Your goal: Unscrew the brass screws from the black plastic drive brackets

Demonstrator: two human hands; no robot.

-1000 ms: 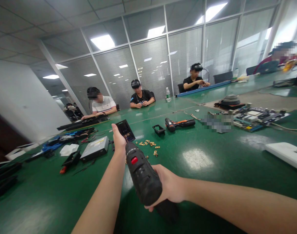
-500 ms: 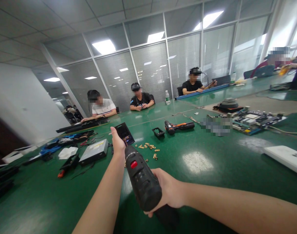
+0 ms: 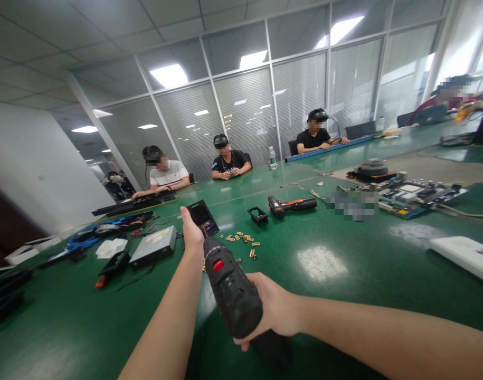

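I take the drill as the centre of the clock, with twelve straight ahead. What stands in my way first is my own tool: the bulky black power drill with a red button (image 3: 233,295) rises in front of the work, and its nose covers the near edge of the black rectangular plastic panel (image 3: 201,215) at eleven. I cannot tell whether its tip touches the panel. My right hand (image 3: 275,301) is wrapped round the drill's grip. My left hand (image 3: 191,232) holds the panel tilted up by its left side, thumb raised along the edge; the other fingers are hidden behind it.

On the glossy green table (image 3: 363,274), flat brass-coloured metal plates (image 3: 245,238) lie loose at twelve, roughly a dozen, overlapping too much for an exact count. Near one o'clock sits one small black square plastic frame (image 3: 257,215); just beyond it, one black-and-orange power drill (image 3: 289,205) lies on its side, making two drills in all.

Ten o'clock has one silver-grey metal drive box (image 3: 154,246), with one crumpled white tissue (image 3: 111,248) past it. Between two and three are one large populated circuit board (image 3: 415,195) and, almost at three, one white slab-shaped case (image 3: 466,256). Four people sit across the table, three of them between eleven and one-thirty, with a clear plastic bottle (image 3: 272,158) among them.
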